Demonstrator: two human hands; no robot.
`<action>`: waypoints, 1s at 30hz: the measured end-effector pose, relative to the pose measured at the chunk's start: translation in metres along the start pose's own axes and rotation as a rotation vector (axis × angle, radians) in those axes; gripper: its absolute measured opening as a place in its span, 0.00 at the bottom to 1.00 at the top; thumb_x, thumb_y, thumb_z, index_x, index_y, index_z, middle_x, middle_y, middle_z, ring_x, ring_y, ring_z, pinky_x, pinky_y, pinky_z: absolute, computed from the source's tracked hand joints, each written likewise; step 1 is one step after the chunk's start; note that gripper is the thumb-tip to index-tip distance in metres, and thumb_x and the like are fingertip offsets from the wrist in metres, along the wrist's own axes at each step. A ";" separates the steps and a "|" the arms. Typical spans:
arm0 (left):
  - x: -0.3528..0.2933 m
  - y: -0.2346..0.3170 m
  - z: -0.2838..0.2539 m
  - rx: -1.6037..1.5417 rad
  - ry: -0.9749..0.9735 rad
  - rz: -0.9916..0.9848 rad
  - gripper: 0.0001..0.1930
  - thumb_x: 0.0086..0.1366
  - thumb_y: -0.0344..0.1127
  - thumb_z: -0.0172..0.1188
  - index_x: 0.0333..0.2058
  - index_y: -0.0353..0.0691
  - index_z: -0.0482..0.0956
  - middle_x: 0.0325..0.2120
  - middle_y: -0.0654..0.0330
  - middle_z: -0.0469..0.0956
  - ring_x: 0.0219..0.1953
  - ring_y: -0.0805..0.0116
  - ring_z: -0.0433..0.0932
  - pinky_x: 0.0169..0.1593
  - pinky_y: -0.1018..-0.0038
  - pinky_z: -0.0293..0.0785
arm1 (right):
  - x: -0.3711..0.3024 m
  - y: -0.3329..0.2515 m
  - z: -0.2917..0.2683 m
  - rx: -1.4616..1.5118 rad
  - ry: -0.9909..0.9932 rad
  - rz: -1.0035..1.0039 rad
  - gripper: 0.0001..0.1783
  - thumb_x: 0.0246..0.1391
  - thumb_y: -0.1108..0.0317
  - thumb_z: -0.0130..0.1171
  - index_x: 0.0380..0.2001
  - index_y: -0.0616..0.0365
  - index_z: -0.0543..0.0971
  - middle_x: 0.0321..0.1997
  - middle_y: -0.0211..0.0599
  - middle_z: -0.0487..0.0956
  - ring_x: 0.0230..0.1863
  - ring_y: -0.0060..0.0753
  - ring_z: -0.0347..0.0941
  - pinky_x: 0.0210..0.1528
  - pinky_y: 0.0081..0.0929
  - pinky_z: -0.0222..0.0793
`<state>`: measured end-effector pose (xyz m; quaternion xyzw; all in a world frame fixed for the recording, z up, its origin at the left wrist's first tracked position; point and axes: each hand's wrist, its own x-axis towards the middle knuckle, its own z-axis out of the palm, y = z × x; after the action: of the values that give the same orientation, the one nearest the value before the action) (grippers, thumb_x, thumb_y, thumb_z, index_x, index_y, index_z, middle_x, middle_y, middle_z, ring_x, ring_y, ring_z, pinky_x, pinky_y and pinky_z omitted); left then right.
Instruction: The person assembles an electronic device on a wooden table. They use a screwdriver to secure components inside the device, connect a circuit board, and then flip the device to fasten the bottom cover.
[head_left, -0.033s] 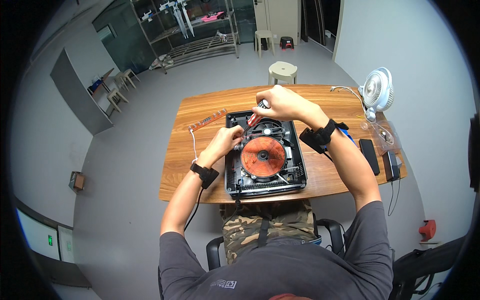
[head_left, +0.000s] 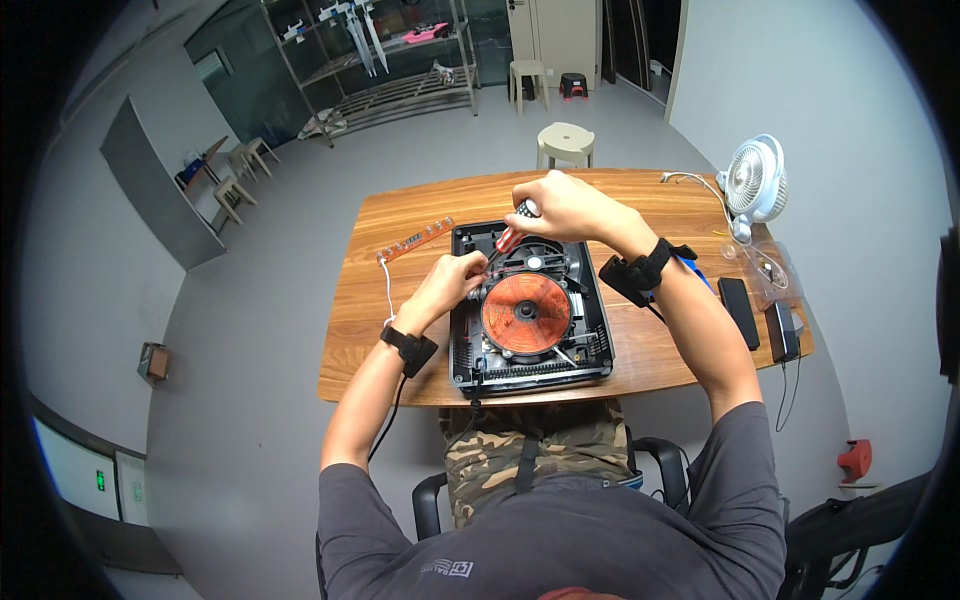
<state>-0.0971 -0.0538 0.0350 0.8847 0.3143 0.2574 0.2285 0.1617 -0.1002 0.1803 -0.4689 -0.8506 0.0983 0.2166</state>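
An opened induction cooker [head_left: 604, 372] lies on the wooden table in front of me, its black casing showing a round copper coil [head_left: 527, 328] and a black cooling fan [head_left: 541, 256] beyond it. My right hand [head_left: 565, 205] is closed around the handle of a screwdriver [head_left: 510, 239], red and white with a dark starred end. The screwdriver slants down to the left, into the casing's far left part. There my left hand [head_left: 450, 285] pinches beside the lower end of the shaft. Its fingertips hide the tip and whatever they hold.
An orange strip [head_left: 415, 241] with a white cable lies left of the cooker on the table [head_left: 350, 320]. At the right are a white desk fan [head_left: 757, 180], a black phone-like slab [head_left: 738, 312], a dark box with cables [head_left: 781, 332] and a clear plastic tray [head_left: 783, 287].
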 end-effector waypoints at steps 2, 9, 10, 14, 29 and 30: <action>0.000 0.001 0.001 -0.014 0.001 0.007 0.09 0.63 0.27 0.65 0.42 0.34 0.78 0.32 0.45 0.85 0.38 0.48 0.86 0.40 0.62 0.81 | -0.001 0.003 0.001 -0.018 -0.002 -0.005 0.26 0.58 0.46 0.62 0.37 0.63 0.84 0.30 0.58 0.83 0.36 0.60 0.82 0.45 0.46 0.78; 0.001 0.008 -0.001 -0.025 -0.002 0.000 0.09 0.63 0.27 0.65 0.41 0.34 0.78 0.33 0.45 0.85 0.37 0.48 0.86 0.40 0.62 0.81 | 0.001 0.004 0.003 -0.023 -0.025 0.005 0.25 0.58 0.47 0.62 0.38 0.63 0.84 0.30 0.58 0.83 0.37 0.60 0.82 0.45 0.46 0.78; 0.001 0.008 -0.001 -0.019 -0.004 0.001 0.09 0.63 0.27 0.65 0.41 0.34 0.78 0.32 0.45 0.85 0.37 0.47 0.86 0.40 0.62 0.80 | 0.001 0.004 0.003 -0.024 -0.026 0.006 0.26 0.58 0.46 0.62 0.38 0.63 0.84 0.30 0.58 0.83 0.37 0.60 0.82 0.45 0.46 0.78; 0.001 0.012 -0.002 0.004 -0.007 0.011 0.08 0.63 0.27 0.65 0.40 0.34 0.79 0.31 0.45 0.84 0.37 0.47 0.85 0.39 0.61 0.80 | 0.001 0.004 0.003 -0.021 -0.027 0.002 0.26 0.58 0.46 0.62 0.37 0.63 0.84 0.30 0.58 0.83 0.36 0.60 0.82 0.44 0.46 0.78; 0.005 0.016 -0.001 0.174 0.015 0.014 0.08 0.62 0.29 0.66 0.39 0.36 0.80 0.30 0.47 0.84 0.35 0.47 0.84 0.38 0.61 0.80 | -0.001 0.002 0.004 -0.051 -0.027 -0.032 0.24 0.59 0.48 0.64 0.34 0.63 0.81 0.24 0.53 0.80 0.29 0.58 0.78 0.36 0.46 0.73; 0.005 0.017 -0.001 0.179 0.020 0.021 0.08 0.61 0.29 0.66 0.39 0.36 0.80 0.29 0.47 0.83 0.35 0.46 0.84 0.38 0.61 0.80 | -0.002 0.002 0.004 -0.045 -0.024 -0.036 0.24 0.59 0.48 0.64 0.34 0.63 0.81 0.25 0.53 0.80 0.29 0.58 0.78 0.36 0.46 0.73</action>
<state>-0.0867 -0.0620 0.0465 0.9023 0.3291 0.2393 0.1426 0.1623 -0.1000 0.1752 -0.4572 -0.8634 0.0809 0.1976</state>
